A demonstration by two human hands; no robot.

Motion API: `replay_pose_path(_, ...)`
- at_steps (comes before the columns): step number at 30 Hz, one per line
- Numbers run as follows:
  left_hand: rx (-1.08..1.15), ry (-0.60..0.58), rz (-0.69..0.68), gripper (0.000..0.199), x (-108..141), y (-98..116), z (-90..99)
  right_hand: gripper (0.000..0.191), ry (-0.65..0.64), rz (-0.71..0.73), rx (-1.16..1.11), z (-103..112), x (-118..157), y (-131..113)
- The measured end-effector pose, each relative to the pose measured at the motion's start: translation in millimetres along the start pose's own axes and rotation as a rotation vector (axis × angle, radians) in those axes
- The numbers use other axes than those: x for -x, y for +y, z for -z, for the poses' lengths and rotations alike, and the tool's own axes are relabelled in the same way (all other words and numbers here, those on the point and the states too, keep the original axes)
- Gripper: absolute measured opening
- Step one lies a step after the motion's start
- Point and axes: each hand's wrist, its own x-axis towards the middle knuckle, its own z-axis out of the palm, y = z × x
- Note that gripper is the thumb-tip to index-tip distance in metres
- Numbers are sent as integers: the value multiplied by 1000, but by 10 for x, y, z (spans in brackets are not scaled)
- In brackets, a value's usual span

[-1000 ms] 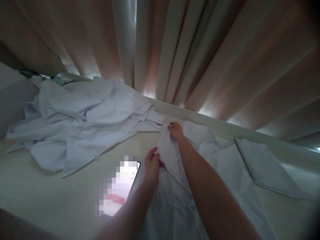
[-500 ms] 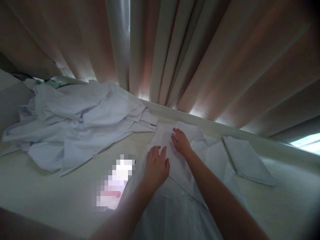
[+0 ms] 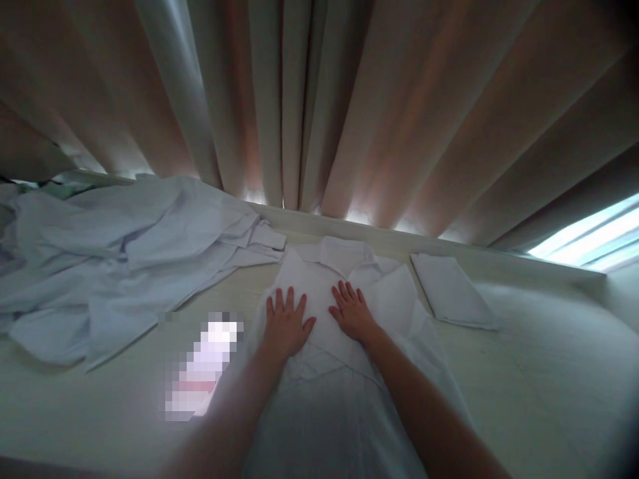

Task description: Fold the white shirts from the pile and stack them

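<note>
A white collared shirt (image 3: 319, 346) lies spread on the pale surface in front of me, its collar toward the curtain and its lower part toward my body. My left hand (image 3: 287, 322) rests flat on the left side of the shirt with fingers spread. On the right side, my right hand (image 3: 353, 313) lies palm down on the cloth, fingers apart. Neither hand grips anything. Some creases run across the shirt below my hands.
A heap of rumpled white clothes (image 3: 144, 246) lies to the left. A folded white cloth (image 3: 452, 289) sits at the right. Left of the shirt is a bright, pixelated object (image 3: 210, 359), perhaps a phone. Long curtains (image 3: 399, 120) hang behind the surface's raised back edge (image 3: 344, 225).
My right hand has come down from near the collar to lie flat on the shirt. My left hand has spread its fingers. The view has turned a little to the right.
</note>
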Motion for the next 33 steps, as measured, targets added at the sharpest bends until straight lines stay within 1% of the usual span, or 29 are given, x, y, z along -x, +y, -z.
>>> replay_pose_path(2, -11, -26, 2, 65, 6, 17, 47, 61, 2, 0, -29, 58, 57, -1)
replay_pose_path(4, -20, -38, -7, 66, 44, 45, 113, 61, 16, 8, -49, 133, 183, 16)
replay_pose_path(9, -20, -29, -90, 64, 284, 156, 249, 61, 1, 7, -27, 285, 716, 157)
replay_pose_path(12, -24, -60, -97, 63, 426, 179, 239, 62, 7, -63, -1, 301, 1028, 280)
replay_pose_path(15, -40, -85, -84, 62, 488, 149, 183, 62, 11, -138, 15, 248, 1230, 366)
replay_pose_path(18, -58, -82, -88, 62, 484, 119, 135, 63, 5, -179, 17, 163, 1312, 389)
replay_pose_path(21, -74, -86, -93, 63, 453, 115, 133, 64, 29, -202, 16, 116, 1315, 377)
replay_pose_path(26, -89, -145, -84, 62, 446, 132, 222, 64, 24, -202, -6, 181, 1353, 362)
replay_pose_path(30, -81, -145, -104, 62, 580, 166, 305, 63, 40, -185, -3, 227, 1552, 318)
replay_pose_path(33, -67, -158, -130, 62, 729, 200, 339, 63, 32, -168, -9, 207, 1723, 260)
